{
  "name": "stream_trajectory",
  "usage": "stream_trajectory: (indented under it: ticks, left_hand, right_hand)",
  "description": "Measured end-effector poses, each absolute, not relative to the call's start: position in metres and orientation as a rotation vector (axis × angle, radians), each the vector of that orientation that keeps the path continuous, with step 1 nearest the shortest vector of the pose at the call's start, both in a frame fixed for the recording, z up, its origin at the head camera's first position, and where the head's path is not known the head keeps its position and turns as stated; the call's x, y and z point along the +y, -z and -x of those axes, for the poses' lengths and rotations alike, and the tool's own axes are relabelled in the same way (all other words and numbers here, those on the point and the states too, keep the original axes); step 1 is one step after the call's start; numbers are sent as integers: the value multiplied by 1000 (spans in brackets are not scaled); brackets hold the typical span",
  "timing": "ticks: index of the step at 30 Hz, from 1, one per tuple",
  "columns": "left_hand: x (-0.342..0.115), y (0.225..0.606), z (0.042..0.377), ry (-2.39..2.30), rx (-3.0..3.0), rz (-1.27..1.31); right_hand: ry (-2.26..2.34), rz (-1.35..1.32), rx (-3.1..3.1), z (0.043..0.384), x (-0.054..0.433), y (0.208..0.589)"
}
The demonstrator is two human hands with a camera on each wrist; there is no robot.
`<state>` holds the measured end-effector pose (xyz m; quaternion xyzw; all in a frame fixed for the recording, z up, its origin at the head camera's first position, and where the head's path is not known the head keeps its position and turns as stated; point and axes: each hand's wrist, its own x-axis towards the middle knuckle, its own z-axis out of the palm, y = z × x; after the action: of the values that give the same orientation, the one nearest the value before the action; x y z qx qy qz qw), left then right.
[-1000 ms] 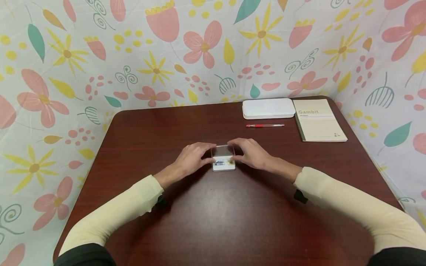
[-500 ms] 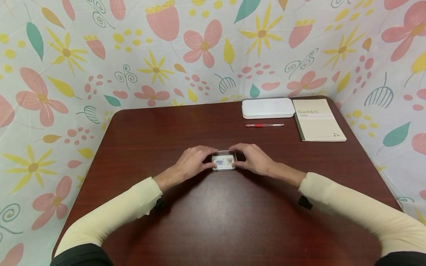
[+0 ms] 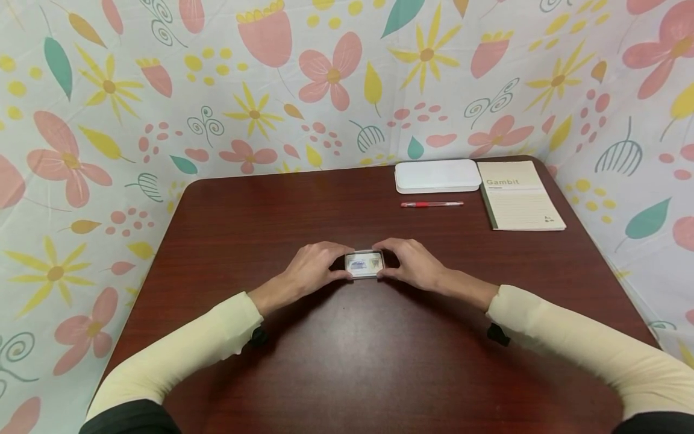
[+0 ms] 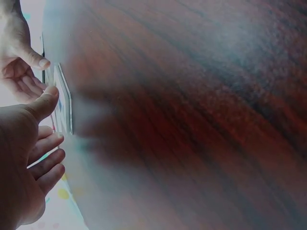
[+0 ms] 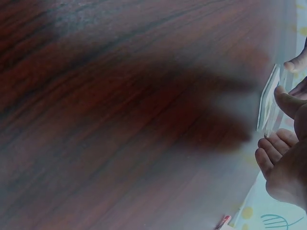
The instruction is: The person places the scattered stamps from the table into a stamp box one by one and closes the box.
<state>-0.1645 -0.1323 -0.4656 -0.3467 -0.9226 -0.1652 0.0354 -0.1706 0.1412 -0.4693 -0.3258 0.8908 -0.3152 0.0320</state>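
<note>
A small clear plastic case lies flat near the middle of the table, its lid down over a white insert with blue and yellowish prints. My left hand grips its left side, thumb at the near corner and fingertips at the far one. On the opposite side my right hand holds it the same way. The left wrist view shows the case edge-on beside the left thumb. From the right wrist, the case appears thin and low, with the right thumb at its edge.
A white pencil case lies at the back right of the brown table. In front of it is a red pen, and to its right a cream notebook. A floral cloth hangs behind the table.
The clear lid, raised at the far side a second ago, has swung down toward me onto the case. Both hands moved slightly nearer with it.
</note>
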Motion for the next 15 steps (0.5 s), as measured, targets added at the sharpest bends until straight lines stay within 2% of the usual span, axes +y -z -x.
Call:
stream_trajectory:
  ticks: [15]
  left_hand:
    - [-132, 468, 163, 491, -2834, 1073]
  right_hand:
    - [951, 1042, 2759, 168, 140, 475]
